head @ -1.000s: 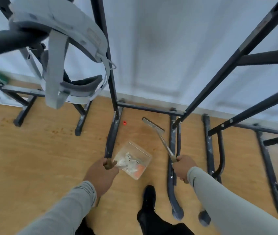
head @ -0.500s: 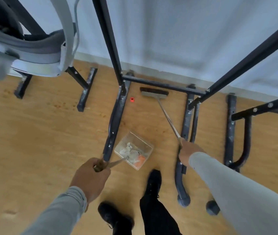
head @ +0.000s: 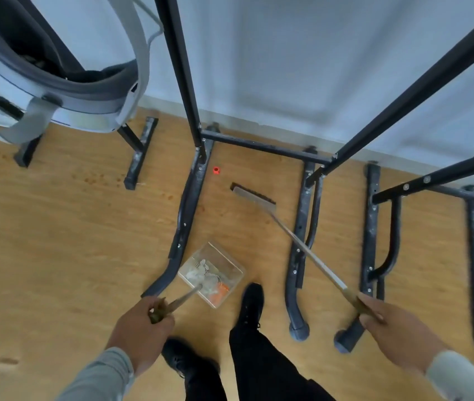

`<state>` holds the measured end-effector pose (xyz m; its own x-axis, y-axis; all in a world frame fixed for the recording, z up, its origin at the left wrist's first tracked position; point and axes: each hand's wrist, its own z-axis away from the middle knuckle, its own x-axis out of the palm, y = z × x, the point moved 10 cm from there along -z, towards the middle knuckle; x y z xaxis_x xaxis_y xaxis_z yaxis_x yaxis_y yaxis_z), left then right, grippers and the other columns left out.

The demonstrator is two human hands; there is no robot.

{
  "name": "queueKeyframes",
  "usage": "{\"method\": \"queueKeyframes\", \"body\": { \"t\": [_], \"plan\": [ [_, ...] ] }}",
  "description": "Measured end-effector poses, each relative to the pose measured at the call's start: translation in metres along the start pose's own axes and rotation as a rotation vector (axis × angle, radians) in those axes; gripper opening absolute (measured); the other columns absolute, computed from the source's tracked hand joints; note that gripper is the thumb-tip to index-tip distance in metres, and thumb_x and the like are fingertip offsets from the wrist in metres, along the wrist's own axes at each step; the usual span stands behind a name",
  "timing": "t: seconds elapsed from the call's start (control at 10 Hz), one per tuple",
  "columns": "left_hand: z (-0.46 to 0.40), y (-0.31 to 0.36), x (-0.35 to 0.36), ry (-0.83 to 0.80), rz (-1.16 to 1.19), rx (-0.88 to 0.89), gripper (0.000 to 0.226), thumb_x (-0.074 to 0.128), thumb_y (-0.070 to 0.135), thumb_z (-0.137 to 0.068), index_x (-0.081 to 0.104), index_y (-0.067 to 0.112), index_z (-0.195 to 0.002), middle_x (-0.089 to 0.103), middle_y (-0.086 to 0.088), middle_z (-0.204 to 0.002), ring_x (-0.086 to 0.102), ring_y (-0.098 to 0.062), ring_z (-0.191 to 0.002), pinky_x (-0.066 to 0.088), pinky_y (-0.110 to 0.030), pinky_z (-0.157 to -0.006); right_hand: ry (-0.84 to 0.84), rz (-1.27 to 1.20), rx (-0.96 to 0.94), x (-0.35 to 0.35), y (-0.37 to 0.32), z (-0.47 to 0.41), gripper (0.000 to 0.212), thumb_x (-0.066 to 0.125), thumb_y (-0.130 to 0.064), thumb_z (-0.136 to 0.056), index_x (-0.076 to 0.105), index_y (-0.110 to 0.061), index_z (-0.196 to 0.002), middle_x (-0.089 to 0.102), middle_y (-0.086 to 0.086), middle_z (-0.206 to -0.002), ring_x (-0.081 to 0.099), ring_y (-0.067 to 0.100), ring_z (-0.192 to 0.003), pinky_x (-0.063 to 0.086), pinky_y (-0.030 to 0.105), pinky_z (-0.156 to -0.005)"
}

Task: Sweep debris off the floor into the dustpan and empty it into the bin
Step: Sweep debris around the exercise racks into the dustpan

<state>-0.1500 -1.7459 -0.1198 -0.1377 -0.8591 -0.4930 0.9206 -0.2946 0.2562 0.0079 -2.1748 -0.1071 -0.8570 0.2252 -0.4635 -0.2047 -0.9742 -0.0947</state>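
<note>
We're looking straight down at a wooden floor (head: 56,256), and both hands are busy. The left hand (head: 143,334) is curled tight around the end of a thin handle that runs forward and down to the dustpan (head: 212,274), a clear, boxy pan sitting flat on the boards just ahead of a black shoe (head: 251,302). Inside it we can make out pale scraps and something orange in the near corner, though the blur keeps us from saying what exactly they are.

Over to the right hand (head: 389,331): it's closed around the top of the broom (head: 287,233), whose long metal shaft slants away to the upper left. The brush head (head: 253,195) lies on the floor between two black frame feet (head: 302,227), well ahead of the dustpan. Just beyond it, up and to the left, there's a small red piece (head: 216,170) on the boards, close beside the base of a black upright (head: 183,82). It sits apart from the bristles, near the white wall (head: 287,68).

At top left, a grey padded harness (head: 85,91) hangs from the frame. Grey sleeves and dark trousers fill the bottom of our view.
</note>
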Motion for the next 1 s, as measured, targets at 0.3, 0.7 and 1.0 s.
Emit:
{"method": "queueKeyframes", "body": {
  "t": [0.3,0.7,1.0],
  "plan": [
    [0.008,-0.012,0.010,0.084,-0.047,-0.008,0.010,0.068,0.026,-0.089,0.061,0.033,-0.091,0.068,0.003,-0.080,0.061,-0.017,-0.074,0.045,-0.033,-0.068,0.107,0.143,0.108,-0.025,-0.065,-0.129,0.066,0.039,-0.011,-0.095,0.025,-0.027,-0.158,0.061,0.007,-0.111,0.063,0.025,-0.085,0.054,0.033,-0.060],
    [0.023,-0.034,0.006,0.094,-0.073,-0.072,0.015,0.068,0.026,-0.088,0.064,0.024,-0.103,0.067,0.001,-0.088,0.060,-0.024,-0.082,0.047,-0.037,-0.080,-0.216,0.112,0.029,0.108,0.042,0.025,0.053,0.039,-0.023,-0.102,0.031,-0.023,-0.155,0.058,0.006,-0.138,0.059,0.021,-0.124,0.037,0.019,-0.079],
    [0.045,-0.060,0.008,0.119,-0.009,-0.034,0.010,0.066,0.024,-0.091,0.064,0.026,-0.100,0.069,0.000,-0.084,0.063,-0.021,-0.076,0.047,-0.034,-0.067,0.017,0.024,0.068,-0.006,0.042,0.020,0.039,0.041,-0.025,-0.104,0.045,-0.041,-0.138,0.067,-0.001,-0.082,0.062,0.010,-0.056,0.050,0.023,-0.052]
  ]
}}
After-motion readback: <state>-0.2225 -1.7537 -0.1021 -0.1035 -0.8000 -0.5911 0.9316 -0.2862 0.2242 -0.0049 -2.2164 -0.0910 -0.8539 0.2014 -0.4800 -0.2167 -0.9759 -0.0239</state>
